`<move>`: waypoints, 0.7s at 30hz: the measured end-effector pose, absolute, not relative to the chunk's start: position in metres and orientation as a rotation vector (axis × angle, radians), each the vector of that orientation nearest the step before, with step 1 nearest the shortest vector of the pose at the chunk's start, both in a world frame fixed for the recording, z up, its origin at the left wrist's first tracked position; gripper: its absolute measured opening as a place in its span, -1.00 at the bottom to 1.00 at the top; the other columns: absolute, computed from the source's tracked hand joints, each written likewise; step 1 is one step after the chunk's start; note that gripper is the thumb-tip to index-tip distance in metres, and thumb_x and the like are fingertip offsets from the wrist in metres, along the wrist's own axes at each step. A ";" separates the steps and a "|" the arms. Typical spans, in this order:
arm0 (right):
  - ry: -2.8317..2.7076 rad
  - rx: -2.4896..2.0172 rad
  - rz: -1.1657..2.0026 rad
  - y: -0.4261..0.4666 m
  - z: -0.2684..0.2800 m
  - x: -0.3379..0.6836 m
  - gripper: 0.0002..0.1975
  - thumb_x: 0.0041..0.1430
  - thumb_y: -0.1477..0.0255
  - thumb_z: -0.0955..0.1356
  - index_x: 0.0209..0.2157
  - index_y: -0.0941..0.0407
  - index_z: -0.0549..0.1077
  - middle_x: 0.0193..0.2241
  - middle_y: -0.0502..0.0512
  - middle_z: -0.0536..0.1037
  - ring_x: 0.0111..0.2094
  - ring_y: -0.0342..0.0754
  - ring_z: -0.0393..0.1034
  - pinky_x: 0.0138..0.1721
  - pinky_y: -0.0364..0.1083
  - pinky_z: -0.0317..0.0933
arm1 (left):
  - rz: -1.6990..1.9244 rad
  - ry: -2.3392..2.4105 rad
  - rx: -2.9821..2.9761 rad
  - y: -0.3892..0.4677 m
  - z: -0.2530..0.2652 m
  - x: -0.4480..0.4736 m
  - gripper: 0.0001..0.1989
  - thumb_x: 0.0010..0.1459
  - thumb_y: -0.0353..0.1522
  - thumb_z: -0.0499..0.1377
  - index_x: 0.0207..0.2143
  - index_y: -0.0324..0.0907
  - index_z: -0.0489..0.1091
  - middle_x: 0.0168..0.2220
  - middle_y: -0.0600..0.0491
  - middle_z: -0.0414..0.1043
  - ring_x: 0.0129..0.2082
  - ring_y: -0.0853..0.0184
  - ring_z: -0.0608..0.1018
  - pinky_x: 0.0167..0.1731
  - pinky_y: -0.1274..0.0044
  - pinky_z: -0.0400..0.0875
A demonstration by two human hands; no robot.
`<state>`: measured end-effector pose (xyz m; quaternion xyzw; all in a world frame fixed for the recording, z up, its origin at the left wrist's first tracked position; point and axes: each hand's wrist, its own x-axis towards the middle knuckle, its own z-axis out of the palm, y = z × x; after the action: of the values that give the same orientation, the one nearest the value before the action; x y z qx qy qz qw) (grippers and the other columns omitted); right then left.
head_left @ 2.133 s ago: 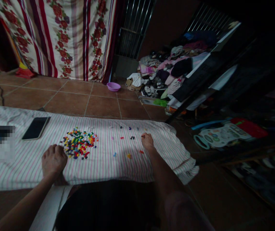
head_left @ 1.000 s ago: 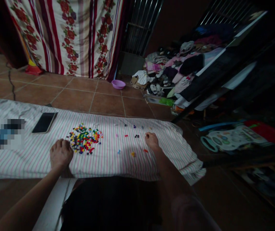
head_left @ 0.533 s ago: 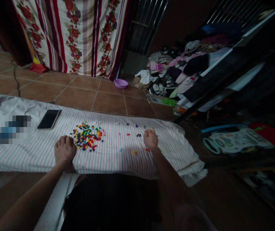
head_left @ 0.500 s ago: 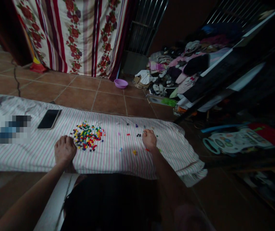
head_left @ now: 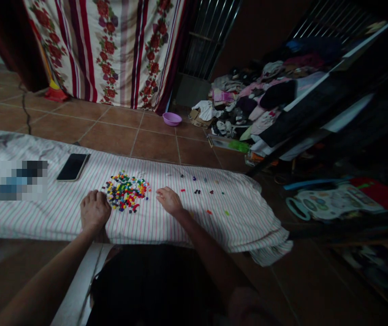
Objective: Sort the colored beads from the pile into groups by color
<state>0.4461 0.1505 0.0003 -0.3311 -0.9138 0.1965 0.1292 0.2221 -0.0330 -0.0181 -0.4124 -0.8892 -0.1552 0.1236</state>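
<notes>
Striped cloth (head_left: 61, 217) over the tiled floor (head_left: 153, 145) is your work surface. Your left hand (head_left: 94, 211) rests curled, knuckles up, touching the near-left edge of the bead pile (head_left: 126, 191). Your right hand (head_left: 168, 200), fingers loosely bent and seemingly empty, reaches just right of it; you look mid-sorting, so pinch one bead next. Scattered beads (head_left: 210, 201) lie farther right, a phone (head_left: 73, 166) beyond your left hand.

A dim room seen from above; a pink-striped white cloth (head_left: 167, 226) lies across a brown tiled floor (head_left: 153, 145); a pile of small multicoloured beads (head_left: 126, 191) sits on it; the left hand (head_left: 94, 211) rests curled on the cloth just left of the pile; the right hand (head_left: 169, 199) lies just right of it, fingers loosely bent; a few scattered beads (head_left: 210, 199) lie further right; a dark phone (head_left: 73, 167) lies at the cloth's far left
</notes>
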 end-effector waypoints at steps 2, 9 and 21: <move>-2.700 -0.921 0.594 0.142 -0.001 0.435 -0.77 0.23 0.46 0.35 -0.07 0.08 0.50 -0.15 0.08 0.51 -0.17 -0.10 0.40 -0.11 -0.15 0.24 | -0.464 -2.600 -1.199 -0.033 -0.017 0.222 -0.73 0.23 -0.35 -0.08 -0.17 -0.23 0.36 -0.06 -0.16 0.39 -0.03 0.12 0.38 -0.04 0.33 0.19; -2.782 -0.922 0.603 0.126 -0.007 0.415 -0.75 0.23 0.49 0.35 -0.06 0.05 0.48 -0.10 0.08 0.51 -0.06 -0.07 0.38 -0.02 -0.12 0.23 | -0.485 -2.635 -1.205 -0.033 -0.015 0.223 -0.73 0.23 -0.35 -0.07 -0.16 -0.23 0.36 -0.06 -0.17 0.39 -0.01 0.10 0.37 -0.04 0.31 0.19; -2.748 -1.081 0.540 0.113 -0.003 0.411 -0.83 0.22 0.55 0.28 -0.18 0.08 0.45 -0.18 0.10 0.50 -0.10 -0.06 0.38 -0.06 -0.12 0.22 | -0.441 -2.609 -1.201 -0.033 -0.018 0.222 -0.72 0.24 -0.34 -0.09 -0.17 -0.21 0.36 -0.11 -0.14 0.39 -0.03 0.12 0.37 -0.06 0.33 0.18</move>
<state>0.4108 0.1128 -0.0033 -0.3593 -0.9132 0.1794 0.0698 0.2224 -0.0332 -0.0179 -0.4103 -0.8917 -0.1506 0.1176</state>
